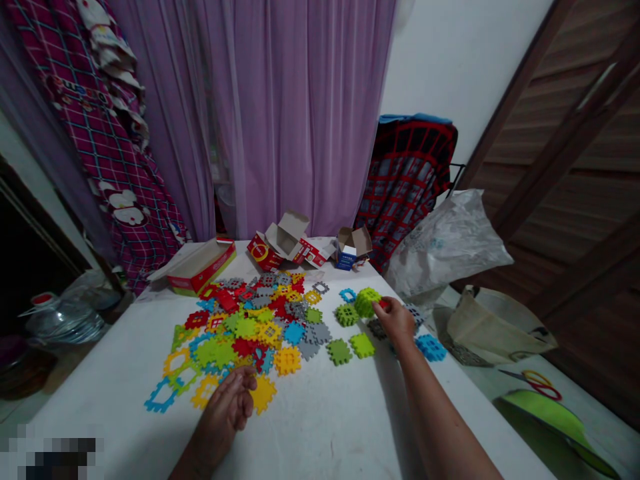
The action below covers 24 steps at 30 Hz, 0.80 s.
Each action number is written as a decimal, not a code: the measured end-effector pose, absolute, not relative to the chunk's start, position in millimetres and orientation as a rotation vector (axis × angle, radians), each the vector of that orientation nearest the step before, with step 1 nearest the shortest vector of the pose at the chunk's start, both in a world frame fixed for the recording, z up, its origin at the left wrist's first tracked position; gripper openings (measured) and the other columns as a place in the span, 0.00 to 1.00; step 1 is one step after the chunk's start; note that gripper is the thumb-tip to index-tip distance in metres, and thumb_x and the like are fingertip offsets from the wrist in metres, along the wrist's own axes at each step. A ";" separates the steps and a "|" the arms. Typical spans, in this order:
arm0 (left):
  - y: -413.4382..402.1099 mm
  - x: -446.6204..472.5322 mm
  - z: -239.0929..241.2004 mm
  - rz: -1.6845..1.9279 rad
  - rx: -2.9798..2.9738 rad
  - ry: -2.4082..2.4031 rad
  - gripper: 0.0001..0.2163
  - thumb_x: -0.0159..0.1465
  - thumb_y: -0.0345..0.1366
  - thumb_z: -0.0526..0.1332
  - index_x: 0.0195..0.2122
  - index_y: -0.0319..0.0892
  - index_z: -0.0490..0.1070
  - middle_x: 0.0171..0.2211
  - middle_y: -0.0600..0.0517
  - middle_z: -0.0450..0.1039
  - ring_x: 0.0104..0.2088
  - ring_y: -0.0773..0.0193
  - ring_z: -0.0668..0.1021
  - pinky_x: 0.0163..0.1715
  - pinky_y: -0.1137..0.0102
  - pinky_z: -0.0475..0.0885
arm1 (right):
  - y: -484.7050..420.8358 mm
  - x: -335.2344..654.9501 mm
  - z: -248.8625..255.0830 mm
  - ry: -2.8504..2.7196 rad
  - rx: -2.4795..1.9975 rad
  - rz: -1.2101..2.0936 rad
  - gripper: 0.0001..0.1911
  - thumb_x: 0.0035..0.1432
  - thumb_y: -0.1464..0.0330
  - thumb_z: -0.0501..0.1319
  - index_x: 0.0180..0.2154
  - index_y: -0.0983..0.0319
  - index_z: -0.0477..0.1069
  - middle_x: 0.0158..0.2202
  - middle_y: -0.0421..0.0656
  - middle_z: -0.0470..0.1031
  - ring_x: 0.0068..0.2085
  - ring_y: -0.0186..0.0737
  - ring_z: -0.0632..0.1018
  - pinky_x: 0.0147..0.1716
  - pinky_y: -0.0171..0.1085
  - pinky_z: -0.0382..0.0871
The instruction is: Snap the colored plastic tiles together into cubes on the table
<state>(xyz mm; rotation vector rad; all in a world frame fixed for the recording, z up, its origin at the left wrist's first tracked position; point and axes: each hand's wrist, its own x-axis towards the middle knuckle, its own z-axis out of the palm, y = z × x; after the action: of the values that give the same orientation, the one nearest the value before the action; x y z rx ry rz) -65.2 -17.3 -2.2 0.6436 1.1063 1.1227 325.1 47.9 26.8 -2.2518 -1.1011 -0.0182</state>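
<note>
My right hand (397, 321) reaches to the right side of the table, its fingertips closed on the edge of a light green notched building tile at the top of a light green stack (367, 301). A bit of red shows beside those fingertips. Next to it sits a darker green stack (347, 315). Nearer to me lie a flat dark green tile (339, 352) and a light green tile (363, 345). My left hand (233, 401) hovers by the near edge of the mixed tile pile, fingers loosely curled and apart, holding nothing. A yellow tile (263, 395) lies beside it.
Mixed tiles (245, 328) spread over the left and middle of the white table (320, 433). Blue tiles (431, 347) lie beyond my right forearm. Opened boxes (287, 241) stand at the back, with a small blue box (346, 257). Scissors (540, 383) are off the right edge.
</note>
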 end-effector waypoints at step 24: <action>-15.0 -63.8 4.7 1.116 0.576 1.081 0.30 0.35 0.52 0.76 0.36 0.42 0.73 0.25 0.56 0.71 0.18 0.71 0.70 0.11 0.78 0.57 | 36.7 302.9 46.8 -1.498 -2.554 0.140 0.18 0.61 0.63 0.51 0.44 0.57 0.77 0.44 0.49 0.79 0.44 0.46 0.79 0.37 0.37 0.67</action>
<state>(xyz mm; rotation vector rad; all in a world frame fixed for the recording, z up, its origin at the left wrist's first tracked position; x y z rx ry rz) -63.8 -15.0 4.7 0.5757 1.0805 1.1162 302.9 36.7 46.8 -2.5538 -1.4977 0.1400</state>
